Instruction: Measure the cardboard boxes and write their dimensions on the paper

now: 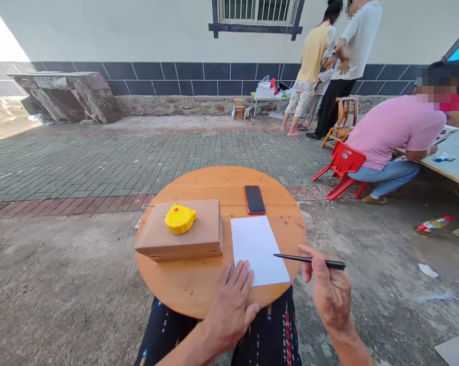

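Note:
A small round wooden table stands in front of me. A white sheet of paper lies on it. My left hand rests flat, fingers spread, on the sheet's near left corner. My right hand hovers off the table's right edge and pinches a black pen that points left over the paper. A flat cardboard box lies on the left half with a yellow tape measure on top. A red-cased phone lies face up beyond the paper.
A person in a pink shirt sits on a red plastic chair at a table to the right. Other people stand by the far wall near a wooden chair. A bottle and scraps lie on the concrete.

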Available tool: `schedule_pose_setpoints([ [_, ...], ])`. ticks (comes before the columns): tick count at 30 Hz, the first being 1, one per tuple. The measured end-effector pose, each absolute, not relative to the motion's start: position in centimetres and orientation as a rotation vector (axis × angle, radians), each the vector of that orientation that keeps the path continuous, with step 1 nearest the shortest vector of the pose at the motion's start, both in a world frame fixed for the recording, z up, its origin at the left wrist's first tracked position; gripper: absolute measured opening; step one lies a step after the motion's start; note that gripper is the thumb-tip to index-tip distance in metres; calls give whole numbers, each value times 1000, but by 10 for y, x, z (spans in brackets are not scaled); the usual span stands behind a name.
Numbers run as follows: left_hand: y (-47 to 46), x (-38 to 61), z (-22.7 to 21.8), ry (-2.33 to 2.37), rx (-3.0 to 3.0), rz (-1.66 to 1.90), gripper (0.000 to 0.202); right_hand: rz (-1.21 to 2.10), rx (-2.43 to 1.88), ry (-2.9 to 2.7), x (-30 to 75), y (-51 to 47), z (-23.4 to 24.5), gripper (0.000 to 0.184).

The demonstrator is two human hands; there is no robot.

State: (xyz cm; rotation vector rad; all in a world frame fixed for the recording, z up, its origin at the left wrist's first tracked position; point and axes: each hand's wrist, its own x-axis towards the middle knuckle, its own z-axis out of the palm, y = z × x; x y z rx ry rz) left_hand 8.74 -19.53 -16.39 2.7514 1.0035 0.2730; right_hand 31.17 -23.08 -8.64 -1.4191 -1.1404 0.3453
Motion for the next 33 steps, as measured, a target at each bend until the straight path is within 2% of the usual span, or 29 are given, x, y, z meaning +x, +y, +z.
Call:
schedule_pose_setpoints([
  [3, -200, 71, -165, 956, 2774, 296, 61, 512, -1379, -998, 300, -233, -94, 27],
  [7, -205, 64, -163, 918, 2754, 317, 64, 570, -1406, -1009, 282, -227, -106, 17],
  [10, -206, 63, -163, 933, 2733, 289, 71, 648, -1390, -1008, 274, -216, -117, 20],
  [13, -205, 63, -161, 922, 2709, 306, 69, 725, -1366, -1008, 271, -203, -123, 28],
  [17, -199, 66, -157, 953, 2625, 430, 41, 768, -1431, -1063, 270, -182, -126, 20],
  [19, -194, 70, -156, 1051, 2566, 512, 34, 775, -1455, -1115, 270, -171, -128, 18],
  [24, -185, 81, -159, 1157, 2560, 568, 32, 828, -1506, -1189, 269, -147, -142, 22],
  [33, -183, 81, -161, 1163, 2541, 553, 42, 784, -1598, -1253, 262, -131, -156, 24],
])
